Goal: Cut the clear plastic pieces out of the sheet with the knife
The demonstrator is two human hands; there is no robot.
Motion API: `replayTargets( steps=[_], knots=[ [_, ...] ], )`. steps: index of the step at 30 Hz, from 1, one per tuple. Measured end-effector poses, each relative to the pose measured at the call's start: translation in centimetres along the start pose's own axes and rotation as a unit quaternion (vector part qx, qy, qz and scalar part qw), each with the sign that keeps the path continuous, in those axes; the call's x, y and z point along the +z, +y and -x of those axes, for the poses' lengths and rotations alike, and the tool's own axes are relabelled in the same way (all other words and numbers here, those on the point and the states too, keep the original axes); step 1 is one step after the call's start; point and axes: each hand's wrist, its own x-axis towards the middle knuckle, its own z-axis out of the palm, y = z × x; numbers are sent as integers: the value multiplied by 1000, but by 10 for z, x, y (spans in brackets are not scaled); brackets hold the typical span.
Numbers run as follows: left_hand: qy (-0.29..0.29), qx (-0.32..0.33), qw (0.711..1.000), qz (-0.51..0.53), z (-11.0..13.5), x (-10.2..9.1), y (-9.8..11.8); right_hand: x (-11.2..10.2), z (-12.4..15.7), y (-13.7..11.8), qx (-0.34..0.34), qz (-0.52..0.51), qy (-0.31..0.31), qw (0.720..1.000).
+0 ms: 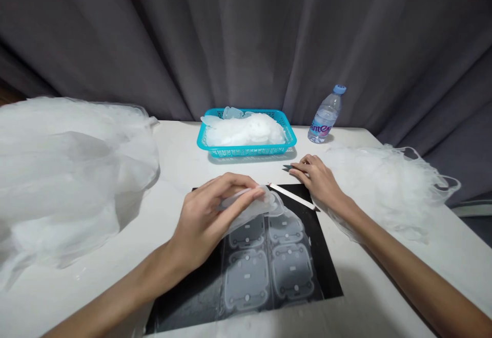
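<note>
Left hand (pixel 219 207): thumb and fingers pinch a cloudy plastic piece (pixel 273 204) over the black mat (pixel 328 279).
Right hand (pixel 315 175): fingers closed on a dark pointed tool (pixel 287 168), near the white stick (pixel 292 196).
Plastic sheet (pixel 246 282): flat on the mat.
Blue basket (pixel 248 149): beyond the hands, holding white pieces (pixel 249 130).

A frosted plastic piece (pixel 274 204) is up, pinched in the left hand (pixel 209 210), tilted over a see-through sheet (pixel 246 276) of rounded squares lying flat on the black mat (pixel 184 292), and there, a small dark tool (pixel 287 168) pokes two parted points leftward from the right hand (pixel 315 175)!
</note>
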Motion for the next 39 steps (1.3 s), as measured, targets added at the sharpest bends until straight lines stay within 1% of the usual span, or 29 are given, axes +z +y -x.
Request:
replayTargets(
  steps=[3,4,5,6,7,8,10,11,12,14,16,19,20,22,23,25,27,28,29,30,33,35,37,39],
  knots=[
    [-28,-82,993,80,-4,-1,0,-5,-1,-4,-5,-18,23,1000],
    [-41,-100,989,104,-5,-1,0,-9,-2,-8,-3,-55,27,998],
    [-54,-114,984,125,-7,-1,-1,-14,-2,-14,1,-114,18,993],
    [-65,-124,980,142,-8,-2,-3,-20,-3,-22,3,-190,-6,982],
    [-76,-133,976,155,-9,-2,-5,-26,-3,-31,2,-272,-44,961],
    [-84,-141,973,164,-10,-2,-7,-32,-2,-40,-3,-346,-93,934],
    [-87,-155,969,169,-10,-1,-11,-41,0,-58,-16,-437,-174,882],
    [-87,-164,969,166,-10,0,-13,-43,1,-65,-18,-466,-197,862],
    [-87,-171,968,160,-10,1,-14,-43,2,-71,-15,-491,-207,846],
    [-90,-183,967,150,-9,4,-16,-42,3,-77,5,-537,-202,819],
    [-97,-187,967,142,-10,6,-16,-39,4,-78,24,-566,-183,803],
    [-120,-179,970,114,-11,8,-12,-38,4,-77,22,-571,-176,802],
    [-129,-172,972,99,-10,8,-10,-39,4,-77,18,-564,-176,807],
    [-142,-147,977,57,-6,9,-9,-42,5,-79,9,-527,-168,833],
    [-142,-115,983,26,-2,10,-9,-42,6,-81,6,-499,-162,851],
    [-131,-10,989,-69,7,13,-10,-41,9,-85,7,-437,-153,886],
    [-114,92,974,-170,15,17,-11,-37,11,-87,26,-387,-145,910],
    [-113,115,967,-199,18,19,-11,-34,12,-88,35,-374,-145,915],
    [-117,110,966,-204,20,19,-11,-32,13,-88,41,-366,-145,918],
    [-127,80,971,-186,20,19,-10,-31,13,-87,43,-361,-144,920],
    [-143,-51,986,-69,12,16,-8,-35,10,-83,25,-380,-143,914],
    [-127,-112,985,-4,5,13,-7,-42,7,-78,4,-409,-157,899],
    [-112,-148,981,50,-1,10,-8,-50,4,-73,-15,-438,-200,876],
    [-111,-175,973,100,-4,9,-10,-56,3,-67,-18,-460,-241,854]
  ],
)
